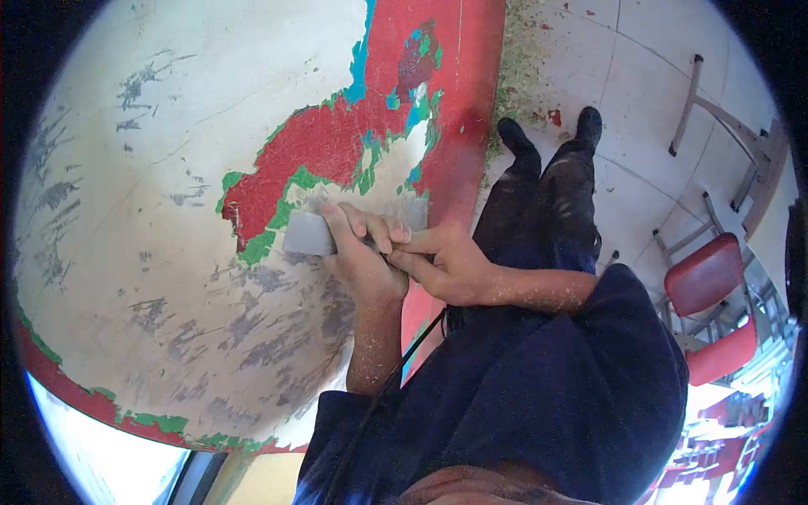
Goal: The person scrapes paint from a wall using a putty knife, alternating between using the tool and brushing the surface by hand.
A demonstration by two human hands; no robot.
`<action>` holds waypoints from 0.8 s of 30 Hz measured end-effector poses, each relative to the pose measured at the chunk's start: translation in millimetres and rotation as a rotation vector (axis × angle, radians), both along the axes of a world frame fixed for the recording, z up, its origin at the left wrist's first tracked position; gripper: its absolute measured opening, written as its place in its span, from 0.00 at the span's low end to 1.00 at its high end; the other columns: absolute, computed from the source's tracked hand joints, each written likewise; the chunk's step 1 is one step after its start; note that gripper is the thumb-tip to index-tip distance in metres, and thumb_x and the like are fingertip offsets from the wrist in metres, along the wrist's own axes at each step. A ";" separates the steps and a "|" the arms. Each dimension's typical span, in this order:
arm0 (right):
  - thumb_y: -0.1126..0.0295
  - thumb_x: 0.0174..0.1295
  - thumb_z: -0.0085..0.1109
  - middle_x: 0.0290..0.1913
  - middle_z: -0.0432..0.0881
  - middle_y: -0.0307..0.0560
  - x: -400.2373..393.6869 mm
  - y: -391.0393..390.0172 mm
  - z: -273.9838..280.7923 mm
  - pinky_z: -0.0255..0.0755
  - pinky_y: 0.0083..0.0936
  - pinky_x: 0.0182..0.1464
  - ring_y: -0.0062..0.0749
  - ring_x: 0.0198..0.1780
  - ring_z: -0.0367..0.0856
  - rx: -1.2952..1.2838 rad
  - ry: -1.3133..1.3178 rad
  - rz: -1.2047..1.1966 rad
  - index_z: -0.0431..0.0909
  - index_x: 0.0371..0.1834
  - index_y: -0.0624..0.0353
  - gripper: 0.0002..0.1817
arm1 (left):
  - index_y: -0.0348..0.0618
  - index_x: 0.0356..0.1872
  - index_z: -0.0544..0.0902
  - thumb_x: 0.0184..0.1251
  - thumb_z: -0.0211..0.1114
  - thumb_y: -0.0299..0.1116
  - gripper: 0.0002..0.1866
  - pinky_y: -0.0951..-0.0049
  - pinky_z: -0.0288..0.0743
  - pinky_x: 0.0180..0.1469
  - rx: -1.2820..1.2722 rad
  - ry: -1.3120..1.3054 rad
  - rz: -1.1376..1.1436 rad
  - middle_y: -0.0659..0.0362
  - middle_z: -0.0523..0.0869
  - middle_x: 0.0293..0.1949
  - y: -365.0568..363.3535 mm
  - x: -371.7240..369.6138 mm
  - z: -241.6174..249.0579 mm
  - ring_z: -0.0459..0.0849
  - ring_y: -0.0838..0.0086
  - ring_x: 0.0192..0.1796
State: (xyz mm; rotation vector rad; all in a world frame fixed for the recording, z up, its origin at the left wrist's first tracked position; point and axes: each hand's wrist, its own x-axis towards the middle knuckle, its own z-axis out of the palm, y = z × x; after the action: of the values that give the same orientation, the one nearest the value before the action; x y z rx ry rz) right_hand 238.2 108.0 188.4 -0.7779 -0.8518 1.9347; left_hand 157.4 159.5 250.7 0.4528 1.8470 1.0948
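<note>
My left hand (364, 257) is closed around a scraper, whose flat grey blade (309, 234) sticks out past the thumb and lies against the painted surface (185, 278). The scraper's handle is hidden in the fingers. Close against the left fingers, my right hand (450, 263) is pinched shut; what its fingertips grip is hidden. Around the blade, cream paint is worn to grey streaks, with ragged green edges and a bare red patch (311, 151) just above. Pale dust covers both forearms.
A red band (471, 109) borders the painted surface. Paint flakes and dust (526, 67) lie along its foot on the tiled floor (640, 101). Red chairs (705, 273) and metal-legged furniture stand at the right. A dark cord (391, 379) runs over my shirt.
</note>
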 end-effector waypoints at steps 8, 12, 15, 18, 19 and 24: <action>0.63 0.62 0.54 0.19 0.71 0.58 1.4 -6.8 -7.4 0.64 0.28 0.23 0.24 0.17 0.66 -0.010 -0.072 -0.139 0.80 0.30 0.64 0.13 | 0.51 0.21 0.60 0.72 0.44 0.51 0.22 0.72 0.65 0.27 0.006 -0.114 -0.054 0.64 0.59 0.12 -6.4 1.4 -9.2 0.63 0.74 0.18; 0.63 0.62 0.54 0.19 0.69 0.58 -12.3 -15.8 -12.6 0.63 0.28 0.23 0.24 0.18 0.64 -0.047 0.000 -0.169 0.78 0.29 0.65 0.14 | 0.51 0.20 0.59 0.72 0.45 0.50 0.22 0.72 0.64 0.29 -0.035 -0.132 -0.101 0.65 0.58 0.13 -17.9 -1.7 -8.0 0.61 0.75 0.19; 0.63 0.62 0.54 0.18 0.67 0.58 -20.9 -16.0 -16.3 0.62 0.28 0.23 0.21 0.19 0.63 -0.077 0.003 -0.173 0.77 0.28 0.66 0.15 | 0.51 0.20 0.59 0.72 0.46 0.50 0.22 0.72 0.64 0.29 -0.023 -0.090 -0.107 0.65 0.58 0.13 -1.3 -9.7 -11.3 0.62 0.75 0.20; 0.63 0.63 0.53 0.18 0.63 0.56 -16.1 -16.9 -18.0 0.61 0.27 0.23 0.17 0.21 0.62 -0.146 0.079 -0.092 0.77 0.27 0.66 0.15 | 0.50 0.20 0.59 0.72 0.46 0.50 0.22 0.72 0.65 0.29 -0.030 -0.087 -0.088 0.64 0.58 0.13 -12.5 -12.4 -14.8 0.62 0.75 0.20; 0.63 0.63 0.53 0.17 0.62 0.55 -13.9 -25.3 -14.6 0.61 0.27 0.23 0.16 0.22 0.61 -0.157 0.096 -0.056 0.76 0.27 0.66 0.15 | 0.50 0.20 0.59 0.72 0.46 0.49 0.21 0.72 0.65 0.29 -0.045 -0.047 -0.103 0.64 0.59 0.14 -17.1 -16.2 -12.2 0.63 0.75 0.20; 0.64 0.65 0.51 0.19 0.60 0.50 -16.0 0.2 -5.7 0.63 0.24 0.25 0.13 0.25 0.60 -0.012 -0.024 -0.114 0.78 0.36 0.64 0.13 | 0.47 0.21 0.61 0.73 0.46 0.46 0.20 0.69 0.69 0.23 0.122 -0.034 -0.152 0.62 0.61 0.13 19.7 -6.2 -1.8 0.64 0.74 0.15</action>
State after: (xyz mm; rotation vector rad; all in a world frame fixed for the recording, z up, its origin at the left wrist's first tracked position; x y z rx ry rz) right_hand 222.2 108.2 182.7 -0.8407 -0.7944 1.8344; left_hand 151.2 179.2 248.9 0.6312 1.6931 1.1083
